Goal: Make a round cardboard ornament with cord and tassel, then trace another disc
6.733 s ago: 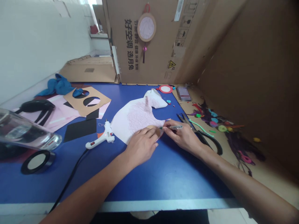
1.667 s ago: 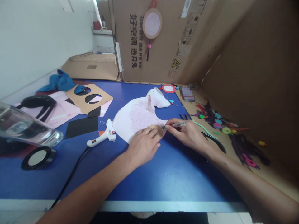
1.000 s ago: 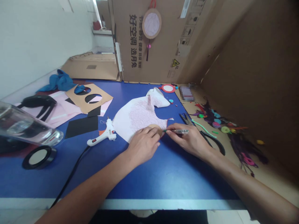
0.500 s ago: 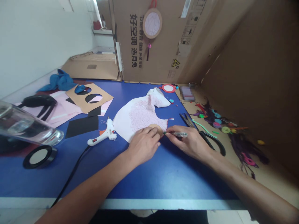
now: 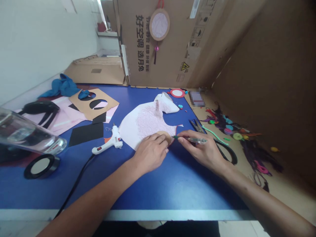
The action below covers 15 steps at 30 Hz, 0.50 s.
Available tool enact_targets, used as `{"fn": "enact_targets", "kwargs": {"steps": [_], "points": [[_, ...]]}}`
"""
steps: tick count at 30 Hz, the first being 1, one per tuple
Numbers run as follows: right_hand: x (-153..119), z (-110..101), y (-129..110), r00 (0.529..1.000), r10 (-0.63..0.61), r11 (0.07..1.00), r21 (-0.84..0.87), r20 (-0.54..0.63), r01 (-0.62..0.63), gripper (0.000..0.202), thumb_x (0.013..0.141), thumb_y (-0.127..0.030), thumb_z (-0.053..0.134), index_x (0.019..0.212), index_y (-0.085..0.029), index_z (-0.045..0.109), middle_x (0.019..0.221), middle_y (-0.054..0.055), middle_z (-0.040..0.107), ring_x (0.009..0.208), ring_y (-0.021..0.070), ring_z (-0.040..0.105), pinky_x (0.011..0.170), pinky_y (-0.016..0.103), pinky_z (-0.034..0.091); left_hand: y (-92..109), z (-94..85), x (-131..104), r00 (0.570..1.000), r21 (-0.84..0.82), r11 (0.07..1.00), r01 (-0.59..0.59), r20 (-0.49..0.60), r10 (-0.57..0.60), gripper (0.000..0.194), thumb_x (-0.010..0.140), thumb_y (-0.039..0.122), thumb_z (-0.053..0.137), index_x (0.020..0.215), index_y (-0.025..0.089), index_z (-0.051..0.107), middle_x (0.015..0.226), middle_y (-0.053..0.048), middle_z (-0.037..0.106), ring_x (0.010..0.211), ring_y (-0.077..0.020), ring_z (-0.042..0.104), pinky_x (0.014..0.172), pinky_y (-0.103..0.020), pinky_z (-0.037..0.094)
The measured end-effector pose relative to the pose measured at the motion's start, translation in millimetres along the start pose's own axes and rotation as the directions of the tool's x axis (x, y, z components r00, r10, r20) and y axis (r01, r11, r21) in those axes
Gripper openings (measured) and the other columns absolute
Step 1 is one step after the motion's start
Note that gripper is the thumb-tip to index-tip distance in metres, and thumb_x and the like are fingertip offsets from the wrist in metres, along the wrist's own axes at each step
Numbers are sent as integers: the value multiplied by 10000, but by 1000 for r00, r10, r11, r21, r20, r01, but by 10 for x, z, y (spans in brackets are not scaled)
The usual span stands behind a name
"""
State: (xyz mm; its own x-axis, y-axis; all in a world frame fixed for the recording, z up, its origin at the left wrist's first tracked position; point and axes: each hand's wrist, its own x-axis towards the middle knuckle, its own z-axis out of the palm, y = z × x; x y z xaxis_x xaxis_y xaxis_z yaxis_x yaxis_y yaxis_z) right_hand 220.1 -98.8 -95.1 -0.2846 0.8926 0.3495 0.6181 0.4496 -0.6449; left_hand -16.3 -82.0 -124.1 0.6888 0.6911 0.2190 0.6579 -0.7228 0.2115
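Observation:
A white sheet (image 5: 138, 123) with a pinkish crinkled pattern lies on the blue table, its far end curled up. On its near right part sits a round tan cardboard piece (image 5: 165, 134). My left hand (image 5: 151, 151) lies over that piece and presses it down, fingers bent over its edge. In my right hand (image 5: 202, 146) is a clear pen (image 5: 196, 140) with a green tip, pinched between thumb and fingers. The pen's tip is at the right edge of the cardboard piece and sheet.
A white glue gun (image 5: 111, 141) with a black cord lies left of the sheet. Pliers (image 5: 196, 126) and black-handled scissors (image 5: 229, 153) are at right. Farther left stand a glass (image 5: 37, 131) and a black ring (image 5: 41, 166). Tassels (image 5: 254, 151) lie on cardboard at right.
My right hand and the pen have shifted slightly right, and the pen lies flatter. My left hand stays on the cardboard piece. The whole view has moved very slightly.

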Motion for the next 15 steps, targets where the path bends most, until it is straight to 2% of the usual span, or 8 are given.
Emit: {"fn": "enact_targets", "kwargs": {"steps": [2,5,9,15], "points": [[-31,28,49,999,-38,999,5,-14,38,214,1089,-365,567,1145,-253,741,1011,51,811,849,216,759,807,331,576,-7,2,2,1000,-1,1000,-9,12,9,334,1094,273,468,1336,168,673,1419,-98,688,1340,-297,602,1123,-494,528],[-75,99,125,993,-102,992,-75,53,106,237,1115,-304,503,1219,-251,708,1061,76,812,910,228,772,818,337,569,-16,7,4,1000,7,1000,-18,10,18,347,1102,272,446,1326,153,682,1417,-103,693,1337,-297,600,1131,-495,524],[-110,191,192,973,-165,962,-189,161,195,280,1096,-176,466,1257,-257,680,1132,89,806,1021,250,753,874,354,553,-21,-3,9,1000,4,1000,-21,3,21,357,1089,223,447,1354,143,672,1484,-116,664,1347,-279,600,1143,-484,517],[-113,261,231,961,-196,946,-222,194,238,310,1062,-93,471,1246,-251,664,1146,75,798,986,238,706,842,338,513,-24,-24,21,1000,-8,1000,-19,21,19,352,1071,194,456,1347,151,669,1483,-114,668,1333,-274,610,1133,-480,524]]}}
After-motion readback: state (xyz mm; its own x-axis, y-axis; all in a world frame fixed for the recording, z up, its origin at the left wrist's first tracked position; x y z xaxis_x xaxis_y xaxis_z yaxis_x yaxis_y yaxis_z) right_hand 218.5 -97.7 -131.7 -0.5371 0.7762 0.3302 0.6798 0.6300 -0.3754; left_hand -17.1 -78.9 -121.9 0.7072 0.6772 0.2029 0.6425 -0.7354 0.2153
